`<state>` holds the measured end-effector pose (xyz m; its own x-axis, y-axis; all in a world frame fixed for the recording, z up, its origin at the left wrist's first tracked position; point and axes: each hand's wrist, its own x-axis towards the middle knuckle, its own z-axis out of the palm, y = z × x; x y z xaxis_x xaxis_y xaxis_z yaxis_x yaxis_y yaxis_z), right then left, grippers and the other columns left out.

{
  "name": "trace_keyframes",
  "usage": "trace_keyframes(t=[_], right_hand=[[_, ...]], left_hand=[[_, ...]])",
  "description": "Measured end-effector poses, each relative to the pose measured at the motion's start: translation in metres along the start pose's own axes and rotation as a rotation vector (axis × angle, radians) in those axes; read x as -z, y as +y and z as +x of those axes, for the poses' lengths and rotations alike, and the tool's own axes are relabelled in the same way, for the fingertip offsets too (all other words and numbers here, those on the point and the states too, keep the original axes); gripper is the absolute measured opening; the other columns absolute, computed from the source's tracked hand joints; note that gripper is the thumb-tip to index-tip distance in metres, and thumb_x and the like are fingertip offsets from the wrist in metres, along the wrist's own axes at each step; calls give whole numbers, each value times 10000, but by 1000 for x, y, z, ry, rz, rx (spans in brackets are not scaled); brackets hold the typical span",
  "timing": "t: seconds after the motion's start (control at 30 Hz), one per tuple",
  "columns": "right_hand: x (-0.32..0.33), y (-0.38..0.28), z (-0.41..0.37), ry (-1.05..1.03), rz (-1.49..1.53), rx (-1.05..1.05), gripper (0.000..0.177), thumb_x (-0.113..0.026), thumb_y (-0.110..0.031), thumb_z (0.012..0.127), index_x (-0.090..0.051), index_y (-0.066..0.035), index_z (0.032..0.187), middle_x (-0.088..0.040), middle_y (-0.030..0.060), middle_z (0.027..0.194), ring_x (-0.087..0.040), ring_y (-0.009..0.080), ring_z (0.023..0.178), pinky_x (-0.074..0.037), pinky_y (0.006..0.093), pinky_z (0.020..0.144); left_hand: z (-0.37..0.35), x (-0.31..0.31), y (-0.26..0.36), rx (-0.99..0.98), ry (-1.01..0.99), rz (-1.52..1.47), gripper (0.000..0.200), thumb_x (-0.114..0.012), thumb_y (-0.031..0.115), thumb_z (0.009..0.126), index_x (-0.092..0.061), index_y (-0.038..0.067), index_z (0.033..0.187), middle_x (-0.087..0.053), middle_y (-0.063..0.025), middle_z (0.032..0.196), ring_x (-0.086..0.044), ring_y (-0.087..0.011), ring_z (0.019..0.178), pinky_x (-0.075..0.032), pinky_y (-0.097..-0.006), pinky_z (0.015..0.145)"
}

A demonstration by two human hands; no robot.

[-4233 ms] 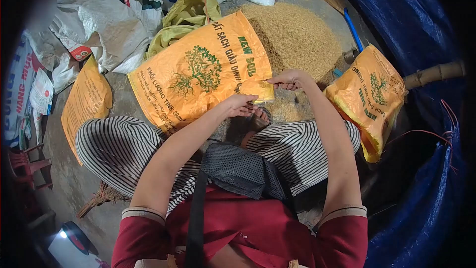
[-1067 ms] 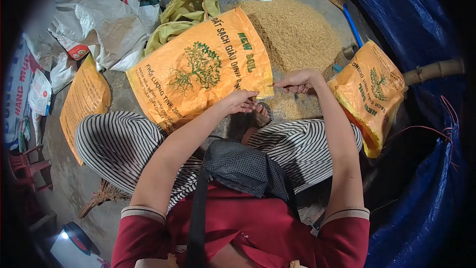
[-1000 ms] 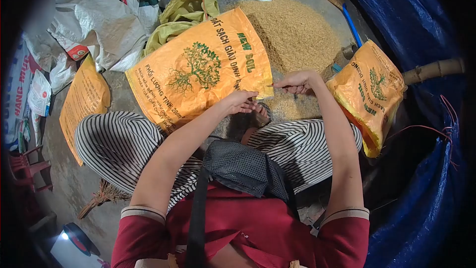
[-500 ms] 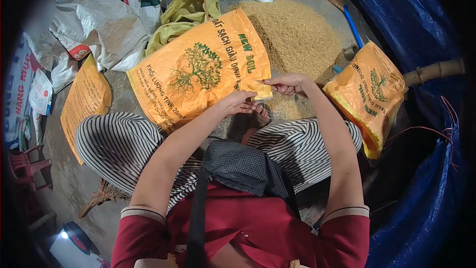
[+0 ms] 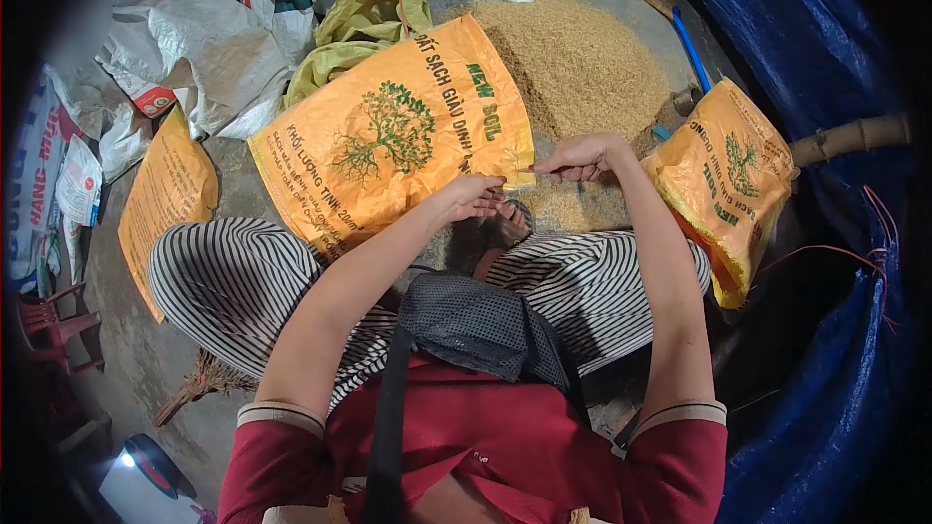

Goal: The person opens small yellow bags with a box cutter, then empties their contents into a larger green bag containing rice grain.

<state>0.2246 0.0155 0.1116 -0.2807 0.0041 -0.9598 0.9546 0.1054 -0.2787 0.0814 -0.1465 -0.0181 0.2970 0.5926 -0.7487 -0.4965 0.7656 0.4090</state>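
Observation:
A large orange sack [image 5: 320, 150] printed with a green tree lies in front of me, its lower right corner between my hands. My left hand [image 5: 474, 198] is closed at that corner, thumb and fingertips pinching the sack's edge. My right hand [image 5: 581, 157] sits just right of the corner, fingers curled in and pinched together. Something thin seems to run from its fingertips toward the sack, too fine to name. Below my left hand shows a bare foot [image 5: 513, 220].
Behind the sack lies a heap of husk-like grain [image 5: 582, 58]. Another orange sack [image 5: 733, 180] stands at right, beside a blue tarp [image 5: 806, 49]. One more orange sack [image 5: 170, 194] and crumpled white sacks [image 5: 194, 49] are at left. A blue-handled broom [image 5: 689, 49] lies behind.
My right hand has moved a little right, away from the sack's corner, with its fingers still pinched. My left hand stays at the sack's edge, almost unmoved.

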Motion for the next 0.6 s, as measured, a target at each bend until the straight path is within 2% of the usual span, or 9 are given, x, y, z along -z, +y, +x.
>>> trace_keyframes(t=[0.13,0.27,0.33,0.6], right_hand=[[-6,5,9,-78,-19,-91,419,-565,-518,776,-475,-126,659,-287,-86,439,-223,42,352,-176,210,344],[-8,10,12,-18,21,-91,419,-562,-521,776,-469,-132,651,-266,-89,435,-212,41,350,-170,212,342],[-7,16,19,-48,129,-36,419,-551,-520,785,-464,-136,639,-247,-92,432,-195,37,343,-158,210,332],[-12,20,38,-105,225,62,427,-525,-512,814,-452,-138,622,-262,-96,428,-180,30,331,-141,195,320]], left_hand=[[2,0,0,19,-20,-46,264,-573,253,847,-506,59,1013,-538,-78,923,-522,-180,819,-462,-304,746],[4,1,-1,17,-29,-99,242,-566,233,853,-505,68,1020,-536,-81,947,-521,-189,844,-460,-310,756],[4,1,0,39,-20,-152,225,-561,215,857,-504,75,1024,-536,-83,971,-520,-195,868,-459,-315,766],[4,4,-2,32,-48,-202,230,-545,218,866,-487,81,1041,-537,-86,981,-522,-197,883,-459,-321,781]])
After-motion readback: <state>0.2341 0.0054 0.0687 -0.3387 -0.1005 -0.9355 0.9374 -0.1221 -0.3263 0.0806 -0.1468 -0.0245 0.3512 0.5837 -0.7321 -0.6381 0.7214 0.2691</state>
